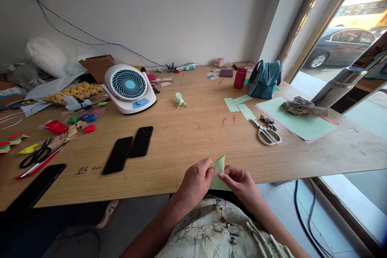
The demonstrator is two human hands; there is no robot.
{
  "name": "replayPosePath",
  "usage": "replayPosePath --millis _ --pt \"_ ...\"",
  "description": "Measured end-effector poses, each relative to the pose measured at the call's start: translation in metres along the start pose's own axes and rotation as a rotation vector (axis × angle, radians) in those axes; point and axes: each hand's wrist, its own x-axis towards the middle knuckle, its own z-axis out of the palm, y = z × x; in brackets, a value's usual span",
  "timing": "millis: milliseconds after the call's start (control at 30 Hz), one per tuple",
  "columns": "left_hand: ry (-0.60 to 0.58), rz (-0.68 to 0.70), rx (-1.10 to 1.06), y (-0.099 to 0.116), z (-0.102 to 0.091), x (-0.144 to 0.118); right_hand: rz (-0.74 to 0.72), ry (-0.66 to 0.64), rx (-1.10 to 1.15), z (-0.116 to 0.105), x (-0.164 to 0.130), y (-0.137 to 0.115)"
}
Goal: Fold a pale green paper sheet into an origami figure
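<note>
Clearly, the work sat close to the body: a pale green paper (217, 181), folded to a point at its top, was held up at the near edge of the tabletop (181, 137), a little right of that edge's middle. Whether its lower border touched the wood could not be told. The left hand (196, 175) had its thumb clamped on the paper's face with the fingers bent over and behind it, a grip that seemed meant to hold the sheet steady. The right hand (240, 181) pinched the other side between thumb and curled fingertips, likely so the paper stayed taut between the two.

Toward the right edge, green strips (231, 105) lay overlapping, with the white-handled scissors (261, 130) just beside them. The handles faced the near edge, which probably suited an easy reach. Keys (268, 122) rested by the blades. Farther right, a crumpled grey bundle (304, 107) sat on a stack of green and pink sheets (298, 123), perhaps serving as a weight.

Nearer the far edge stood a small crumpled green paper piece (180, 100), apart from everything and presumably set there out of the way. Two phones (118, 155) lay left of the hands, and a fan (130, 84) stood beyond them, its grille turned toward the near edge, maybe for the sitter's comfort.
</note>
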Motion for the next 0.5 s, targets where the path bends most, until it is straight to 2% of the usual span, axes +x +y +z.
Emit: replayPosePath --millis 333,500 --pt "0.123 0.002 0.189 0.007 0.01 -0.003 -0.007 0.012 -0.074 0.001 -0.001 0.008" --pt "0.089 0.082 0.284 0.008 0.014 -0.003 -0.003 0.039 -0.015 0.001 0.001 0.006"
